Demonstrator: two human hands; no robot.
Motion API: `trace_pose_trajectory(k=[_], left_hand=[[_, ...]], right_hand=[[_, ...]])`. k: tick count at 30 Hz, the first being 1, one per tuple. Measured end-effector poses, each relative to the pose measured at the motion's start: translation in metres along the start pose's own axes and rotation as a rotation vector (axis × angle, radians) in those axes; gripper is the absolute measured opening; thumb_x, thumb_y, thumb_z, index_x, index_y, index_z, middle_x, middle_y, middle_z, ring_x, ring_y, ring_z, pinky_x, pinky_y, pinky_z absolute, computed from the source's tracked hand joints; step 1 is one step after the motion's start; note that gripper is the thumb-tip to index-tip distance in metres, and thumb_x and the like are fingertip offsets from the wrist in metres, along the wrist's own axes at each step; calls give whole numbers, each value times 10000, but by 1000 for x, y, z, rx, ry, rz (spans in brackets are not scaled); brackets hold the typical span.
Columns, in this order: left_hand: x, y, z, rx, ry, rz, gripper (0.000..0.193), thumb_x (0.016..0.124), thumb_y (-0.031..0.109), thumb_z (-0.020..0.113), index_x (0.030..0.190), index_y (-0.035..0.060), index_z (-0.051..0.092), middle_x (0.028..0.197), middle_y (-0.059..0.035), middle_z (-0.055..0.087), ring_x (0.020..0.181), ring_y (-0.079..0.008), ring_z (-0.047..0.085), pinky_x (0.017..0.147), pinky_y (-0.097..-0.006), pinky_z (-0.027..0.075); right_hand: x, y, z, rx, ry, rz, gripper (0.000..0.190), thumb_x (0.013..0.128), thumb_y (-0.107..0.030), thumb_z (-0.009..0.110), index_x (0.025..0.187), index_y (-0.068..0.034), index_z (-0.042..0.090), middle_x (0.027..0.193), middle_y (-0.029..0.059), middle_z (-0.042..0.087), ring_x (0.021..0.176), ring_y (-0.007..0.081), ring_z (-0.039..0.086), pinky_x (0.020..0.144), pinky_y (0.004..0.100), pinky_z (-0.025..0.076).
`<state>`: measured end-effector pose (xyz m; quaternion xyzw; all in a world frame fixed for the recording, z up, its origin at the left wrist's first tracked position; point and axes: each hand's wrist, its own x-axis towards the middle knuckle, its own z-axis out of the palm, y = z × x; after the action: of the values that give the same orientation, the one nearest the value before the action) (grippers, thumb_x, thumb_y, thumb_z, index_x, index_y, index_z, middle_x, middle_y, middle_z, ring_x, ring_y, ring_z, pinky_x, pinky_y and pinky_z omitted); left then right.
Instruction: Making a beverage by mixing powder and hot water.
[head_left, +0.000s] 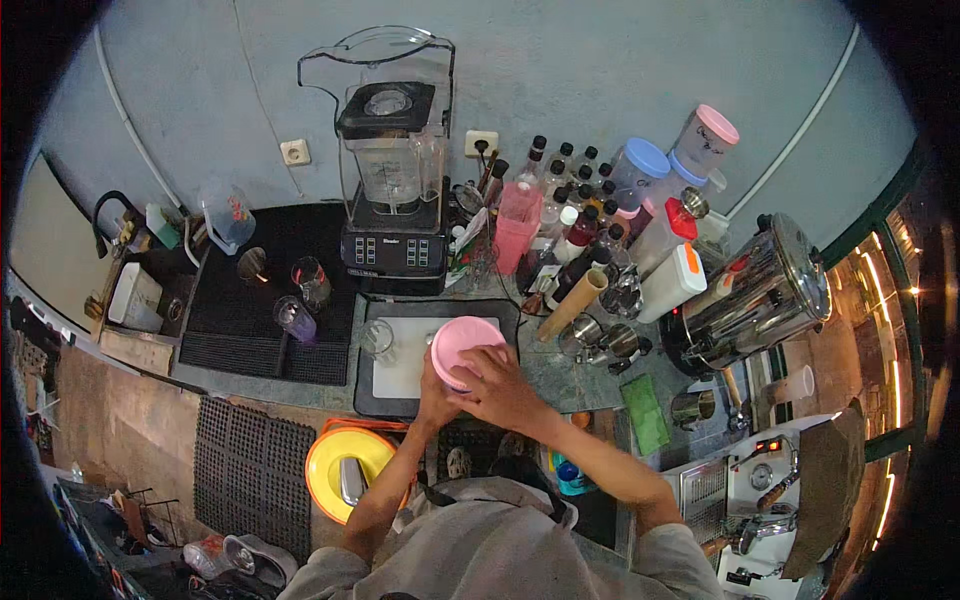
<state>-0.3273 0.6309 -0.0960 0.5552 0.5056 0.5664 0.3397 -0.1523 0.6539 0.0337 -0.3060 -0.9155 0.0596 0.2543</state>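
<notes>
Both my hands are on a round container with a pink lid (466, 345), held over the front edge of a black tray. My left hand (436, 394) wraps the container's side. Across the top of the lid lie the bent fingers of my right hand (499, 382). Most of the container's body is hidden beneath the lid and hands. Under it, a white cutting board (405, 375) lies on the black tray (437, 308), with an empty-looking clear glass (377, 339) at the board's left.
A blender (394, 255) stands behind the tray. Left are a black drip mat (225, 300) and a glass with purple contents (296, 319). To the right are many bottles (581, 232), metal pitchers (581, 337), a green cloth (645, 412) and a large metal urn (742, 300).
</notes>
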Motion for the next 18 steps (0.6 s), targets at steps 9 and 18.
trace_pose_trajectory(k=[9,18], left_hand=[[12,13,-9,75,-93,-32,1211,667,304,1043,1611,11,342,1547,-210,532,1435,-350,552,1181,-482,473],[14,10,-26,279,-205,129,1137,649,343,1035,1554,-11,444,1480,-261,598,1371,-415,616,1142,-508,510]], right_hand=[[64,41,3,185,-459,95,1160,690,-638,900,1660,-188,450,1625,243,389,1505,483,383,1155,710,404],[69,58,-11,128,-488,-334,972,728,-561,879,1593,-262,551,1599,206,452,1450,472,445,1101,661,447]])
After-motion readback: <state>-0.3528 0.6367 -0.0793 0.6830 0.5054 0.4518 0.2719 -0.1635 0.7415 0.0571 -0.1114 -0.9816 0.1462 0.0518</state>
